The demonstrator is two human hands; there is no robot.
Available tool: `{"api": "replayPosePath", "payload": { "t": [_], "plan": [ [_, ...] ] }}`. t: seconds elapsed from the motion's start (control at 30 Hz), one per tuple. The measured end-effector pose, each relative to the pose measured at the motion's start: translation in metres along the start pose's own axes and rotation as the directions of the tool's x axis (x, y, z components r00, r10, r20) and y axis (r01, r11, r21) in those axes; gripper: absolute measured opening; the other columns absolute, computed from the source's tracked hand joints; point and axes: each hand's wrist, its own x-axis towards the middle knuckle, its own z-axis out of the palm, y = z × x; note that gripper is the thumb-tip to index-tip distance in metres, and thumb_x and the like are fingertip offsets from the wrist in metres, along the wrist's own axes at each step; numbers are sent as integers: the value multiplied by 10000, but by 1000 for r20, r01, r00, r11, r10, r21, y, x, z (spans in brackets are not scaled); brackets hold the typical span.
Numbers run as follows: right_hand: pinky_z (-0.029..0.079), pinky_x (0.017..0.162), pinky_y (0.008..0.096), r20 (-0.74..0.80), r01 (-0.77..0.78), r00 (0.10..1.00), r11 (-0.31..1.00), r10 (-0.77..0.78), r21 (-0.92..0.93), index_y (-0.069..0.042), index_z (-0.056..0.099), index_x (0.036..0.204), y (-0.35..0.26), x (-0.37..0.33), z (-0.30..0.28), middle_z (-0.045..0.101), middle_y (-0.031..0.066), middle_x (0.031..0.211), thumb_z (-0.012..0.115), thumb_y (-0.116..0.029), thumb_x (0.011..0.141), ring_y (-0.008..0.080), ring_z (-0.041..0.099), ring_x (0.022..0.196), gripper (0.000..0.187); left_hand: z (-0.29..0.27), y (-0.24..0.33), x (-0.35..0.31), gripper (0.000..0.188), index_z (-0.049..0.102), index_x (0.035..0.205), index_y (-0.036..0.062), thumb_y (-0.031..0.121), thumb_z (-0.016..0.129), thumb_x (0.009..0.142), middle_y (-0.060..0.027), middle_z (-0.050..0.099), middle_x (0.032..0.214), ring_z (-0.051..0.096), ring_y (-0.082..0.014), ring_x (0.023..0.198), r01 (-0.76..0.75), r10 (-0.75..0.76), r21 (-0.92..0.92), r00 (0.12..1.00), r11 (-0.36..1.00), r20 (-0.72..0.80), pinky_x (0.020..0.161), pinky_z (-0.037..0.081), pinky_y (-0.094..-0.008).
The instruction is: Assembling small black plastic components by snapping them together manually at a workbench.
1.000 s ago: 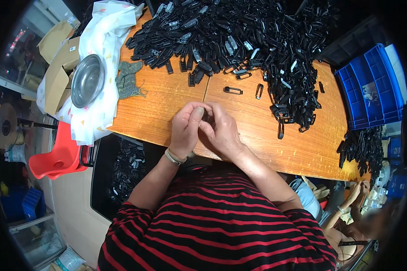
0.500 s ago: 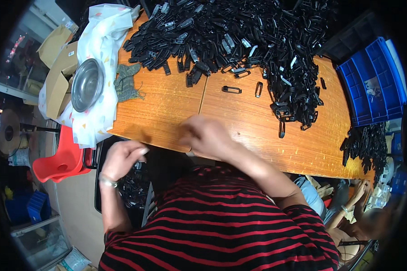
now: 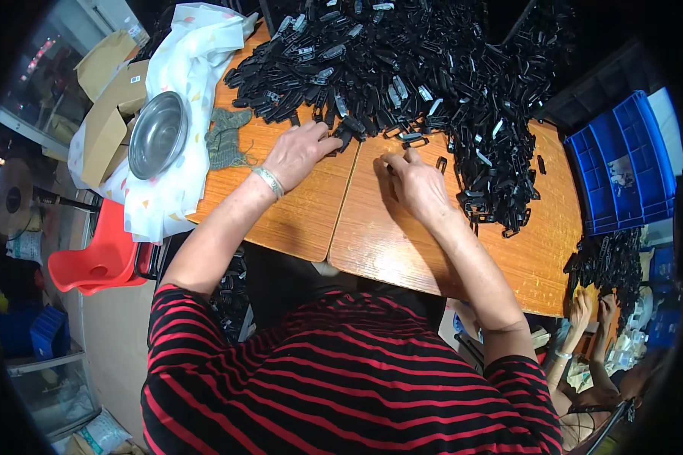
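My left hand, with a bracelet at its wrist, reaches to the front edge of a big heap of black plastic clip-like pieces. Its bent fingertips close on a black plastic piece there. To the right of the table's seam, my right hand is low over the wood, thumb and fingers curled together. They cover the spot of a black oblong loop, of which only a dark bit shows. Beside its fingers lies another black oblong loop. Several more loop pieces lie along the heap's edge.
A steel bowl sits on white plastic sheeting at the left, near a grey knitted glove and a cardboard box. Blue crates stand at the right. A red chair is lower left; another person's hands work lower right.
Both hands have moved forward onto the table from its near edge. The left has reached the heap's edge, and the right has come down over the loose loop. The view has shifted slightly.
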Motion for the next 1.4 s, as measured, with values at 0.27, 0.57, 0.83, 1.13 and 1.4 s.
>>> {"api": "replayPosePath", "payload": {
  "t": [0.27,0.57,0.83,1.13,1.4],
  "plan": [
    [524,673,383,-182,-21,980,943,86,332,-23,633,908,-5,-44,5,661,136,821,726,-83,790,326,661,761,162,5,-2,9,181,606,929,49,28,668,760,-91,542,855,568,-291,842,-48,48,-4,999,999,6,716,488,-371],
    [519,668,236,-183,-69,954,769,237,636,-5,637,1098,-27,-45,4,655,52,905,711,-25,844,97,636,788,265,18,62,-19,303,573,1197,-28,32,644,908,-22,650,945,598,-54,780,311,-508,-950,815,-22,279,733,502,-202],
    [526,688,223,-310,107,912,571,270,814,22,626,1109,-56,-41,-1,612,69,1001,677,-16,872,110,634,863,245,7,96,-19,295,549,1217,-59,17,590,935,-58,668,971,638,-96,820,201,-469,-971,850,-128,238,749,531,-227],
    [527,585,213,-364,122,915,742,173,659,-10,656,1056,-54,-44,6,614,55,908,710,-16,831,113,639,751,232,6,106,-22,286,561,1207,-70,-8,588,928,-73,657,981,631,-98,835,127,-517,-985,839,-118,170,752,528,-227],
    [535,604,293,-480,162,874,881,81,444,-18,627,1043,-60,-51,18,586,108,880,767,-24,744,223,650,740,330,13,122,-29,253,585,1197,-49,51,548,968,-49,641,1035,613,-89,884,240,-575,-962,808,130,124,776,496,-218]
  ]
}}
